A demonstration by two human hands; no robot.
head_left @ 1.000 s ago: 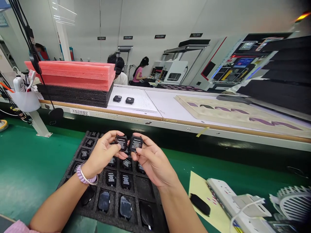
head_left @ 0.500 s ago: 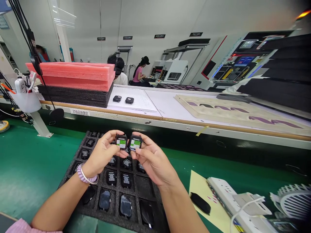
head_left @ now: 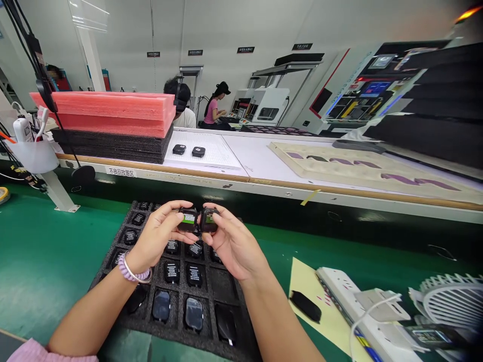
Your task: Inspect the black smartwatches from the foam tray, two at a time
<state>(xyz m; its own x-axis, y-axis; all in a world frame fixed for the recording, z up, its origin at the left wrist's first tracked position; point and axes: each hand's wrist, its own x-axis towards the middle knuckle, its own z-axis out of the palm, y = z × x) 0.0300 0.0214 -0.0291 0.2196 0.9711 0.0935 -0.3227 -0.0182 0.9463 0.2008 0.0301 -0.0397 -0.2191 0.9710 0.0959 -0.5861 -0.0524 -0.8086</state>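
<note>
Far across the room, a co-worker in a pink shirt (head_left: 212, 111) sits beside a white machine (head_left: 264, 105), and a person in a white shirt (head_left: 184, 118) sits closer, just behind a foam stack.

The long white table (head_left: 256, 161) ahead of me carries pink foam sheets (head_left: 101, 113) piled on black foam sheets (head_left: 113, 145), a beige board with purple marks (head_left: 358, 168), and a gridded white sheet (head_left: 215, 161) with two small black devices (head_left: 179, 149) lying on it.

Nearer, my green table (head_left: 49, 266) holds a black foam tray (head_left: 176, 314). To the tray's right are a yellow paper (head_left: 298, 284) with a black oval pad (head_left: 305, 306) on it, a white power strip (head_left: 349, 296), and a round white fan grille (head_left: 453, 301). The tray's compartments hold rows of little black pieces with white print (head_left: 194, 275), and the row nearest me holds glossy dark pieces (head_left: 161, 305).

My hands are over the tray's far half. My left grip (head_left: 156, 236) is closed on a black square device (head_left: 187, 219), pinched between thumb and fingers. My right grip (head_left: 234, 246) is closed the same way on a matching device (head_left: 209, 219). The two sit side by side, almost touching, each showing a green patch on its face.
</note>
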